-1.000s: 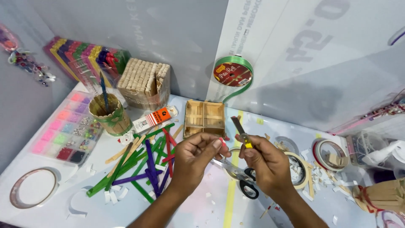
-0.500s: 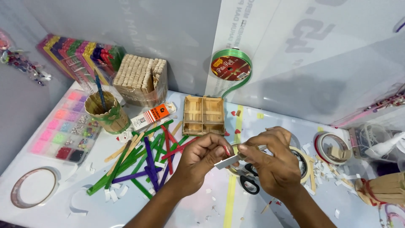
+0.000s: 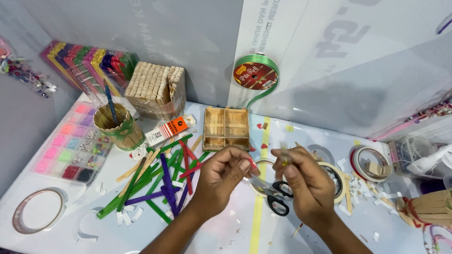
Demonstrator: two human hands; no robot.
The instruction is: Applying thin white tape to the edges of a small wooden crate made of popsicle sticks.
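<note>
Head view: left hand (image 3: 221, 176) and right hand (image 3: 303, 181) pinch fingertips together over scissors (image 3: 278, 195); what they pinch is blurred. Scissors lie just below, nearer the right hand.

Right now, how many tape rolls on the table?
3: one tape roll at front left, one behind the right hand near the scissors, one at far right. Others may be hidden.

Left hand (image 3: 225, 175): raised, fingers curled, fingertips pinched together. Right hand (image 3: 301, 181): raised close beside it, fingers pinched, forearm angled inward.
</note>
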